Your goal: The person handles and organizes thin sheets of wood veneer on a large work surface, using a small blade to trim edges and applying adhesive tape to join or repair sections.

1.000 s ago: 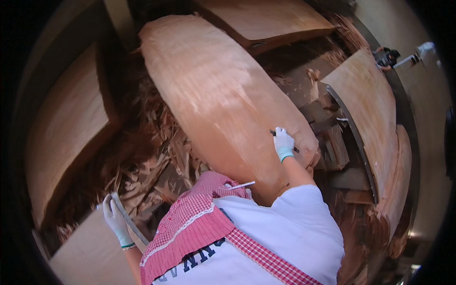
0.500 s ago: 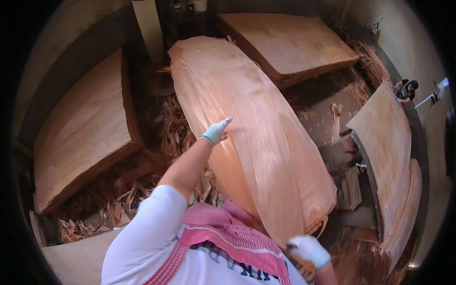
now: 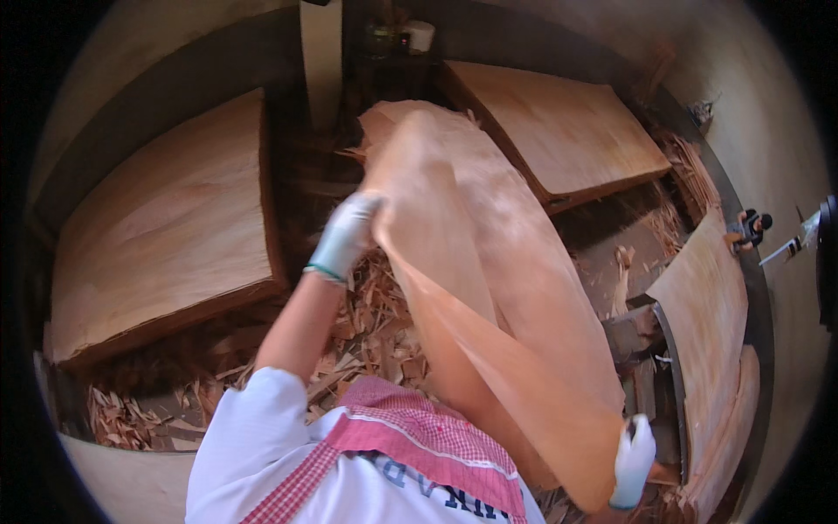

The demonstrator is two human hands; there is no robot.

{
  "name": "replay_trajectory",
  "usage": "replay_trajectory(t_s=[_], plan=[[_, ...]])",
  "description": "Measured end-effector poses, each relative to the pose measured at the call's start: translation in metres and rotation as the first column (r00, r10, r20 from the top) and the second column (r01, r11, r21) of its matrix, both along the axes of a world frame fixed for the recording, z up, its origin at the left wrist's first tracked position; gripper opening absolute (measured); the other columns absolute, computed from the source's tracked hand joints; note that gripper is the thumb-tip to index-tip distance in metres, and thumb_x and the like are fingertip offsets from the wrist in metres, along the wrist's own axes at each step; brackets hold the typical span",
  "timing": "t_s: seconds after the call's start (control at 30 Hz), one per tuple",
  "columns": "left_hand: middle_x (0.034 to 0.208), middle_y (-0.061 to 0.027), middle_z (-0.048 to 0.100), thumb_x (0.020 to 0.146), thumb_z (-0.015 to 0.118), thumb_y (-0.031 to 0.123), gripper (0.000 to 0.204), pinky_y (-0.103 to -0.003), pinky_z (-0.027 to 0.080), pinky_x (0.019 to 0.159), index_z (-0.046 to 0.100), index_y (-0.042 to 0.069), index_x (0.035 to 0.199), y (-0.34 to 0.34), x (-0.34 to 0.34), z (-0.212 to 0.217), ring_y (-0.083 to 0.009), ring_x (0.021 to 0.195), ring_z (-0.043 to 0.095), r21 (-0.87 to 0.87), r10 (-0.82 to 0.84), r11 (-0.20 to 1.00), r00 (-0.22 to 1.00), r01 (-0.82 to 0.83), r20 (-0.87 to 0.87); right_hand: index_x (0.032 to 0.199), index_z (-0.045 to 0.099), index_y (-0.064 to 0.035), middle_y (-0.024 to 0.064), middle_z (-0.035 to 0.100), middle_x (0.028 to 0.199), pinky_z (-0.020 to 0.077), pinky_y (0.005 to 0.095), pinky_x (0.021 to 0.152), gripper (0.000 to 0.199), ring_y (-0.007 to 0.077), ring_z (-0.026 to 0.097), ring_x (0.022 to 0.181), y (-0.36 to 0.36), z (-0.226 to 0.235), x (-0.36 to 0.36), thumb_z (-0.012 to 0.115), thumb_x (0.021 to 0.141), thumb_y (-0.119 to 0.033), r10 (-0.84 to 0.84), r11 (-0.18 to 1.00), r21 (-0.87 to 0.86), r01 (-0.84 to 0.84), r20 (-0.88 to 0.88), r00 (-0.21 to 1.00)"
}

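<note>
Lifting has begun along the near left side: the left hand [image 3: 347,232], which half a second ago lay open on the top of the pile [image 3: 552,262], is now closed on the edge of a thin wood sheet [image 3: 429,229] and has drawn it up. The sheet was flat then; now it bows and twists, and a darker orange face shows in a broad band running down toward the right hand [image 3: 635,461]. The right hand, a second ago well up the pile with a dark tool, has gone by way of the near end out to its right corner. For the work, this appears to mean the sheet is partly free of the pile but not yet off it.

The sheet lies between the two hands, which are well apart. The left hand stands at its raised left edge, beyond the pile's side and above the scraps [image 3: 377,306]. The right hand is low at the near right corner, fingers curled against the sheet's edge; whether they pinch it, or have the tool in them, I cannot tell. The far part of the sheet rests over the pile, while the near part hangs in front of the apron [image 3: 432,421].
</note>
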State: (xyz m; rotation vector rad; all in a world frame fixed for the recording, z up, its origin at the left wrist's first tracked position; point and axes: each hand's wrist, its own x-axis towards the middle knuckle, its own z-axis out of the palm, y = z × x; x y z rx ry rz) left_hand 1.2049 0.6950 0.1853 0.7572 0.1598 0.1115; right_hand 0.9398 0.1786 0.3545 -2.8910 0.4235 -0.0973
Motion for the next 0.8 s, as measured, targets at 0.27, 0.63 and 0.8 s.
replay_trajectory(t_s=[0.27, 0.63, 0.8], plan=[[0.119, -0.0106, 0.063, 0.099, 0.05, 0.02, 0.029, -0.034, 0.051, 0.093, 0.059, 0.0, 0.119, 0.311, -0.293, 0.072, -0.0181, 0.107, 0.061, 0.101, 0.728, 0.661, 0.668, -0.744, 0.153, 0.099, 0.053, -0.003, 0.0104, 0.053, 0.075, 0.0431, 0.0315, 0.059, 0.009, 0.0193, 0.048, 0.062, 0.269, -0.016, 0.185, 0.053, 0.09, -0.003, 0.504, 0.756, 0.461, -0.464, 0.041, 0.863], [0.125, -0.0066, 0.058, 0.1, 0.047, 0.015, 0.032, -0.03, 0.045, 0.1, 0.053, 0.001, 0.129, 0.275, -0.628, 0.051, -0.0136, 0.113, 0.055, 0.309, 0.883, -0.466, -0.411, -0.829, 0.229, 0.099, 0.054, 0.0, 0.012, 0.054, 0.08, 0.046, 0.0289, 0.071, 0.015, 0.018, 0.054, 0.074, 0.649, -0.064, 0.269, 0.049, 0.085, 0.006, 0.969, -0.105, 0.487, -0.867, 0.247, 0.022], [0.137, -0.0088, 0.051, 0.102, 0.042, 0.018, 0.041, -0.032, 0.039, 0.108, 0.041, 0.003, 0.14, 0.158, -0.625, 0.14, -0.0195, 0.124, 0.049, 0.471, 0.538, -0.796, -0.803, -0.381, 0.258, 0.099, 0.055, 0.0003, 0.0164, 0.06, 0.084, 0.0485, 0.0308, 0.074, 0.017, 0.025, 0.061, 0.077, 0.819, -0.093, 0.202, 0.056, 0.083, 0.005, 0.839, -0.53, 0.515, -0.674, 0.203, -0.505]])
